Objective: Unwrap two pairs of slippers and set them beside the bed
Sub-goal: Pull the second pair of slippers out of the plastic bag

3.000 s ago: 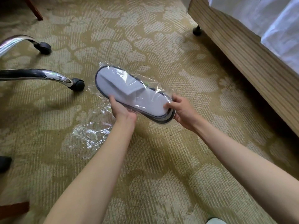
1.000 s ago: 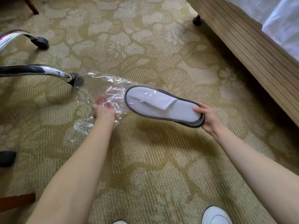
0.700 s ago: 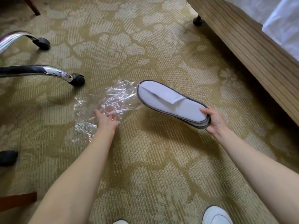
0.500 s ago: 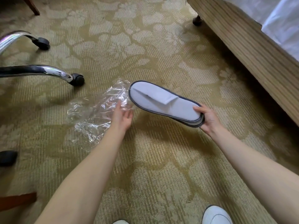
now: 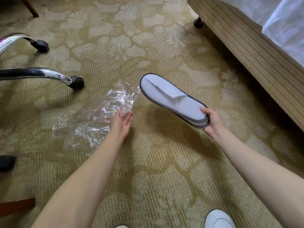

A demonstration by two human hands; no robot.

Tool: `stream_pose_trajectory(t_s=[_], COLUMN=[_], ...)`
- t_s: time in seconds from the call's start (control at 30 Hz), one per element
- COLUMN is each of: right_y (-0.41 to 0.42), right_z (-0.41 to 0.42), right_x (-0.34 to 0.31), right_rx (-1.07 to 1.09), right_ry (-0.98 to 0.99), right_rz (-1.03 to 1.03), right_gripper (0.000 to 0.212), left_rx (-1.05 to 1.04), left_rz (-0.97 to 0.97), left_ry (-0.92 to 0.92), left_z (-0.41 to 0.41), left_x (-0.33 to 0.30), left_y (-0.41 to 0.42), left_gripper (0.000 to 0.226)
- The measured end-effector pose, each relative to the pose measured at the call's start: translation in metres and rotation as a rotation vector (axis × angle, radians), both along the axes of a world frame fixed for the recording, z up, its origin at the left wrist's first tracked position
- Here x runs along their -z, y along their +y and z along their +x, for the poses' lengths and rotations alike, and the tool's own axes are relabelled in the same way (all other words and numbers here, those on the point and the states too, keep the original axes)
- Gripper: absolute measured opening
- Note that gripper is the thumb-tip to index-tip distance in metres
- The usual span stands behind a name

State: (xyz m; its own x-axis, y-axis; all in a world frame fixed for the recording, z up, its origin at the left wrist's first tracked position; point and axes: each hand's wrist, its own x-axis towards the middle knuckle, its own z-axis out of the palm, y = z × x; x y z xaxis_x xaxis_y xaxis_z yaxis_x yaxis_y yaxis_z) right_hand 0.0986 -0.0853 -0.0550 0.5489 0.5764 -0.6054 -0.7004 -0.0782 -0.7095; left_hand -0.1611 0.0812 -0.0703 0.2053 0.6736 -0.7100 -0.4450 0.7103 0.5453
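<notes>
A: Start with the biggest. What lies underfoot?

B: One carpet (image 5: 148, 162), olive with pale flower shapes and a fine ribbed weave. At two o'clock runs one bed (image 5: 256, 51), its base striped like wood grain, with white sheer cloth hanging over it and one dark round foot beneath.

A: And at nine o'clock?

B: One chair base (image 5: 37, 74), polished chrome arms curving down to black castors; two castors show clearly.

A: The wrapper?

B: One sheet of clear plastic wrap (image 5: 98, 117), crinkled and glossy, lying flat on the carpet at ten o'clock from centre. Half a second ago it touched the slippers' toe; now a little gap shows.

A: The slippers themselves?

B: One stacked pair of slippers (image 5: 171, 99), white, soft, oval, edged in dark piping, bare of plastic. It is held in the air, toe toward eleven o'clock, between the wrap and the bed, further right than before.

A: Hands?

B: Two. The right hand (image 5: 213, 122) grips the heel end, thumb on top. The left hand (image 5: 121, 124) is spread wide, palm up, holding nothing, its fingertips at the wrap's edge.

A: Anything smaller?

B: One white shoe (image 5: 218, 219) at five o'clock, smooth and rounded.
</notes>
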Motion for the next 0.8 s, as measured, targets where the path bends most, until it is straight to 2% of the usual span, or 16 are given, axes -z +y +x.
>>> stream_pose_trajectory(t_s=[0.2,0.27,0.33,0.4,0.5,0.63,0.8], right_y=[0.008,0.011,0.016,0.022,0.031,0.038,0.026], right_z=[-0.013,-0.021,-0.03,-0.035,-0.036,-0.042,-0.052], right_x=[-0.004,-0.005,-0.006,-0.005,-0.009,-0.039,-0.117], right_rx=[-0.061,-0.109,-0.147,-0.16,-0.15,-0.183,-0.226], right_ry=[0.009,0.022,0.029,0.043,0.052,0.037,0.043], right_rz=[0.024,0.04,0.05,0.075,0.089,0.057,0.017], right_gripper=[0.027,0.018,0.009,0.009,0.016,0.025,0.027], left_rx=[0.602,0.789,0.89,0.866,0.645,0.413,0.308], left_rz=[0.123,0.217,0.264,0.272,0.257,0.264,0.242], left_ry=[0.084,0.158,0.157,0.089,0.019,0.127,0.228], left_z=[0.016,0.029,0.044,0.06,0.083,0.102,0.095], left_x=[-0.01,-0.014,-0.015,-0.015,-0.017,-0.041,-0.116], left_y=[-0.022,-0.032,-0.044,-0.053,-0.056,-0.067,-0.096], left_gripper=[0.059,0.062,0.061,0.053,0.041,0.036,0.034])
